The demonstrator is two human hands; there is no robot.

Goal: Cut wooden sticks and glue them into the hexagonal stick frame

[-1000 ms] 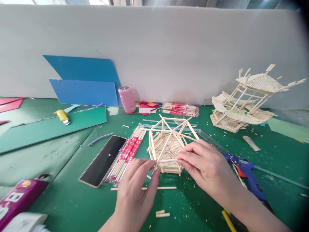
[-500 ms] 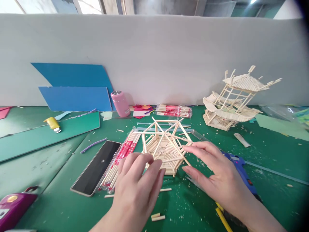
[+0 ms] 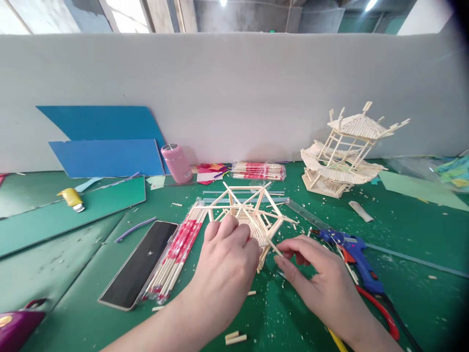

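A six-sided frame of thin wooden sticks [image 3: 243,206] stands on the green table, with sticks crossing over its top and a floor of concentric sticks. My left hand [image 3: 227,266] is closed over its front side; the fingertips and whatever they pinch are hidden behind the knuckles. Between thumb and forefinger, my right hand [image 3: 317,278] pinches the near end of a slanting wooden stick [image 3: 270,242] that crosses the frame's top. Just right of that hand lies a blue hot glue gun [image 3: 361,259]. Short cut sticks [image 3: 235,338] lie nearer me.
Left of the frame are packed sticks [image 3: 179,244] and a phone [image 3: 141,264]. Behind stand a pink bottle [image 3: 176,164], another stick pack [image 3: 258,170] and a stick pavilion [image 3: 340,151]. Red-handled pliers [image 3: 383,313] lie by my right forearm. A white partition [image 3: 234,98] closes the back.
My left hand has moved right and closed over the frame's front. My right hand has drawn down slightly and its fingers have closed on the stick end. The view has shifted slightly.
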